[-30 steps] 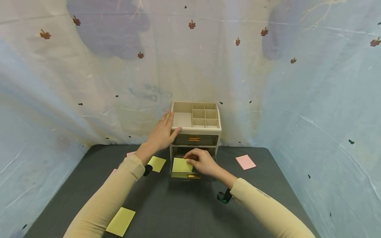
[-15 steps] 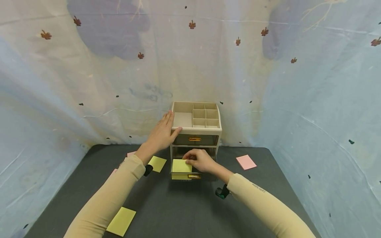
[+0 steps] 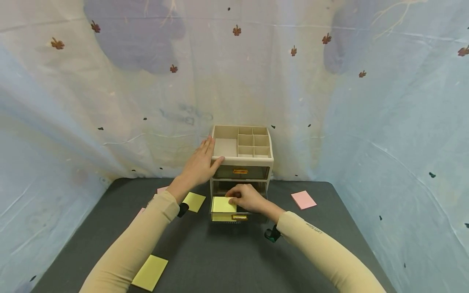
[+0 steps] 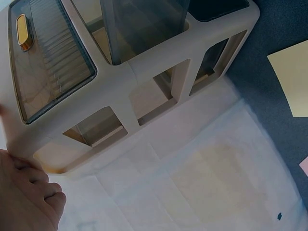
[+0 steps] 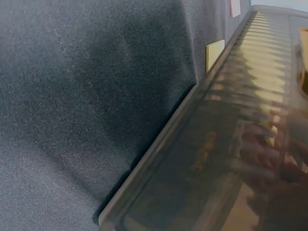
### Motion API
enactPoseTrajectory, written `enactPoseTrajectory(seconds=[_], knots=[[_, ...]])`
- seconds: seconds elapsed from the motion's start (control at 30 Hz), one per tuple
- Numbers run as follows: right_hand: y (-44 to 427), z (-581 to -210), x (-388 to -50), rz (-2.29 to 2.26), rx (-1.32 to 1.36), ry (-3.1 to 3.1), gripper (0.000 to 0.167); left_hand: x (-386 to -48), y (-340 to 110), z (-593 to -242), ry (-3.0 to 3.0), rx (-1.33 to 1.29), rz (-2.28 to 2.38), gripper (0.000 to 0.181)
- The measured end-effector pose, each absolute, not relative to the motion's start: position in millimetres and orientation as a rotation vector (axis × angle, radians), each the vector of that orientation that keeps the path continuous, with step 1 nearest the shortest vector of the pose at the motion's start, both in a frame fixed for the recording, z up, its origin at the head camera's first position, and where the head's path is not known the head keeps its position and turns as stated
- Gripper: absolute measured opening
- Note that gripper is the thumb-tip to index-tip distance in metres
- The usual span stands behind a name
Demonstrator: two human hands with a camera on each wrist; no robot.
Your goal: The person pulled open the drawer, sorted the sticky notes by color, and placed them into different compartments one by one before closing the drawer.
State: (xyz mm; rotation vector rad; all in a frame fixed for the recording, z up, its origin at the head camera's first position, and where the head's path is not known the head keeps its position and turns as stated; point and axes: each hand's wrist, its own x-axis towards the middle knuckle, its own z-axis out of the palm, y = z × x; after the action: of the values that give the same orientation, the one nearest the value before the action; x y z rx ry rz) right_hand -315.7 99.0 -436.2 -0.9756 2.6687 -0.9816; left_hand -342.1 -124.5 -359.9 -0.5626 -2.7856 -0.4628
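Observation:
A cream desktop drawer organizer (image 3: 242, 160) stands at the back of the table, its lower drawer (image 3: 220, 217) pulled out. My left hand (image 3: 198, 166) rests on the organizer's upper left side, fingers fairly straight, thumb on the front edge; in the left wrist view, that hand (image 4: 29, 195) touches the corner. Inside the drawer is a yellow sticky note pad (image 3: 224, 204). My right hand (image 3: 250, 198) pinches the pad's right edge between thumb and fingers. In the right wrist view, the see-through drawer front (image 5: 192, 163) hides most of what lies behind it.
Another yellow pad (image 3: 194, 202) lies left of the organizer, and a yellow pad (image 3: 150, 272) sits nearer the front left. A pink pad (image 3: 303, 200) is to the right. Pink pads peek out behind my left sleeve. The upper drawer (image 3: 240, 172) is closed; a patterned curtain hangs behind.
The yellow pad has sunk slightly lower in the drawer, its front edge nearer the drawer front. My right forearm has shifted a little left; my left hand has stayed put.

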Motion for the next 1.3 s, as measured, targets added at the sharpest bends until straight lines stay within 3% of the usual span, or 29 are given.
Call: enactPoseTrajectory(seconds=[0.83, 1.3], knots=[[97.1, -441.5, -318.4, -0.781, -1.042, 2.693, 0.026, -344.9, -125.0, -362.5, -2.762, -0.568, -0.462, 0.086], [104.8, -430.6, -311.0, -0.829, -0.975, 2.621, 0.040, -343.3, -125.0, -362.4, -2.757, -0.577, -0.506, 0.087]])
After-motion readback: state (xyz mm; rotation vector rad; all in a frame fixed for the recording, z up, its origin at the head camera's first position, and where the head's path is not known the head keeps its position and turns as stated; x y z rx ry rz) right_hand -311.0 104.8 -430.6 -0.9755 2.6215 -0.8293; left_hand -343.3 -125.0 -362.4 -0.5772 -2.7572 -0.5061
